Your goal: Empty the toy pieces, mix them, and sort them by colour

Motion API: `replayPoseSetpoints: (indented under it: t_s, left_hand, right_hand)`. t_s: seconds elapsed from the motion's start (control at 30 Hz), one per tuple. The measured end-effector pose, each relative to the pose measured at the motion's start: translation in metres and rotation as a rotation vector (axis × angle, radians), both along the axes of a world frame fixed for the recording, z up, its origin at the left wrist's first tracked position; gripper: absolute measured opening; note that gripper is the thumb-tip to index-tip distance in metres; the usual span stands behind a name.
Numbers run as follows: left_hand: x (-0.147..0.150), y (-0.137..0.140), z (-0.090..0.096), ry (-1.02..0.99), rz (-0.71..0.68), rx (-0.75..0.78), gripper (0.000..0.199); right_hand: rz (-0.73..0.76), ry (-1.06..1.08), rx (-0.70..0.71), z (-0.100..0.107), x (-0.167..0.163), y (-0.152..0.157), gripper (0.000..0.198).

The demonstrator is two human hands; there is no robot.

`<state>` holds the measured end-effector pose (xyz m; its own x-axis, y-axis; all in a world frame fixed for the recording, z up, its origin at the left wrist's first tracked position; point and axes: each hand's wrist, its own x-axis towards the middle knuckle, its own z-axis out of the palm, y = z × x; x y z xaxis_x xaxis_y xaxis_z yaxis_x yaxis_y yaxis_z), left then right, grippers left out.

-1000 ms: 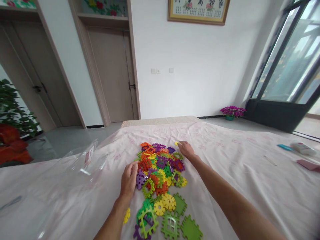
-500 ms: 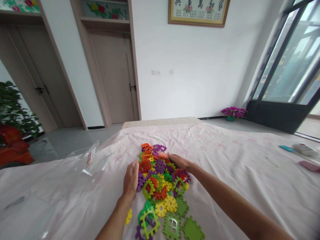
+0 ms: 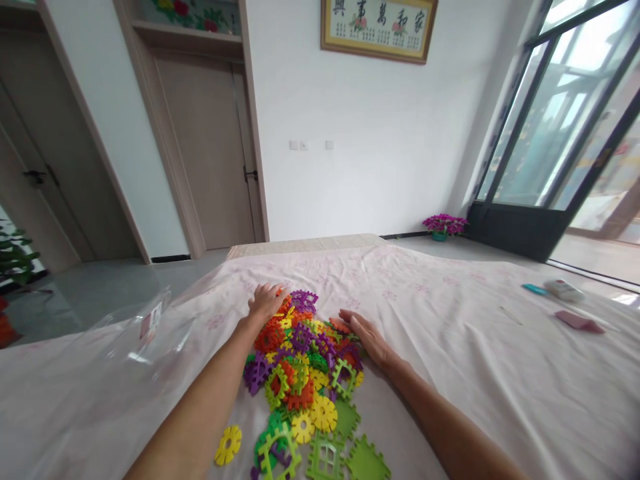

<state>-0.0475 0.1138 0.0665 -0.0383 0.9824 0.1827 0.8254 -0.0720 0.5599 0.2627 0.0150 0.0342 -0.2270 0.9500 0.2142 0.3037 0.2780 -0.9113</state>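
Note:
A heap of plastic building pieces in orange, purple, yellow and green lies on the pale cloth between my hands. My left hand rests at the far left edge of the heap, fingers spread over orange pieces. Along the right side, my right hand lies with its fingers extended, the tips by an orange piece. Neither hand grips a piece. Nearer to me lie a green window piece, a flat green square and yellow notched discs. One yellow disc lies apart, beside my left forearm.
A clear plastic bag lies on the cloth at left. On the right are a blue item, a white packet, a pink item and a thin stick. A potted purple plant stands on the floor beyond.
My left hand has moved forward from the heap's left side to its far left edge, fingers now spread. My right hand has drawn slightly back along the right side. The view has turned right.

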Motion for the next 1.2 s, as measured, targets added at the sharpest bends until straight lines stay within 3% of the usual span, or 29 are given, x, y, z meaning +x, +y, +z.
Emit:
replayPoseSetpoints:
  t_s: [0.2, 0.33, 0.43, 0.6, 0.77, 0.93, 1.07, 1.13, 1.2]
  left_hand:
    - [0.026, 0.037, -0.015, 0.073, -0.114, -0.16, 0.067]
    - [0.036, 0.033, -0.019, 0.129, -0.228, -0.226, 0.065]
    - [0.044, 0.021, -0.013, 0.145, -0.392, -0.236, 0.051]
    - [0.054, -0.006, 0.011, 0.113, -0.676, -0.25, 0.031]
    - [0.053, -0.039, 0.038, 0.024, -0.822, -0.3, 0.041]
    - [0.039, -0.086, 0.057, -0.067, -0.805, -0.335, 0.045]
    - [0.023, -0.127, 0.066, -0.275, -0.76, -0.319, 0.05]
    - [0.014, -0.15, 0.069, -0.348, -0.717, -0.273, 0.054]
    - [0.005, -0.175, 0.068, -0.281, -0.662, -0.158, 0.06]
  right_hand:
    - [0.074, -0.222, 0.183, -0.004, -0.004, 0.007, 0.06]
    - [0.074, -0.271, 0.245, -0.003, -0.005, 0.009, 0.058]
    - [0.071, -0.289, 0.248, -0.001, -0.006, 0.008, 0.057]
    - [0.046, -0.286, 0.258, -0.001, -0.006, 0.006, 0.054]
    - [0.014, -0.284, 0.255, -0.003, -0.006, 0.008, 0.054]
    - [0.016, -0.3, 0.275, -0.004, -0.006, 0.009, 0.056]
    - [0.001, -0.323, 0.285, -0.006, -0.006, 0.01, 0.056]
    - [-0.003, -0.328, 0.287, -0.006, -0.006, 0.009, 0.055]
    - [-0.005, -0.337, 0.29, -0.006, -0.006, 0.008, 0.055]
